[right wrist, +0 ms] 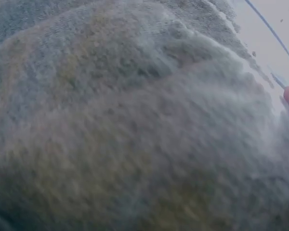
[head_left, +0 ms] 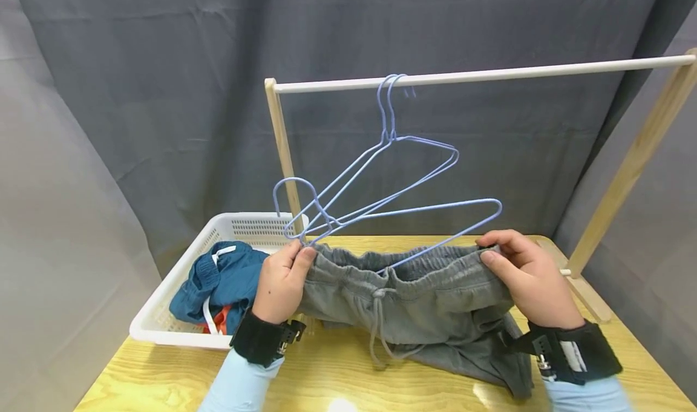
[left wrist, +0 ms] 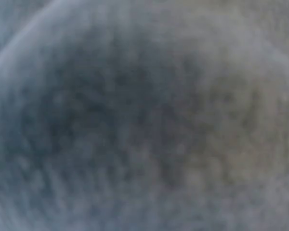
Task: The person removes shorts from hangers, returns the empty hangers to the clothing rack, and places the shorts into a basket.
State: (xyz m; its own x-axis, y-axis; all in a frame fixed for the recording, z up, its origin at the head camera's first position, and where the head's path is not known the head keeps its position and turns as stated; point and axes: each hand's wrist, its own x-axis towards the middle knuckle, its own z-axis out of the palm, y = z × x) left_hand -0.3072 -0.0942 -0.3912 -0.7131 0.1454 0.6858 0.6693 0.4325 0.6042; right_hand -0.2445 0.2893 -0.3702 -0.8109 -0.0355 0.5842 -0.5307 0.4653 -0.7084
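Observation:
Grey drawstring pants (head_left: 403, 303) are stretched out by the waistband, their lower part lying on the table. My left hand (head_left: 280, 279) pinches the waistband's left end between thumb and fingers. At the opposite end, my right hand (head_left: 533, 279) grips the waistband, thumb in front. A blue hanger (head_left: 425, 209) leans sideways at the waist opening, its hook to the left. Its lower bar dips behind the front waistband, and its left end reaches my left hand; whether that hand also holds it, I cannot tell. Blurred grey fabric (left wrist: 144, 120) fills the left wrist view. The right wrist view shows mostly the same cloth (right wrist: 135, 134).
Behind the pants stands a rack with a white rod (head_left: 517, 73) and wooden posts. Blue hangers (head_left: 388, 135) hang from it. At left, a white basket (head_left: 163, 338) holds teal clothing (head_left: 239, 276) and something orange-red. The wooden table (head_left: 163, 376) extends in front.

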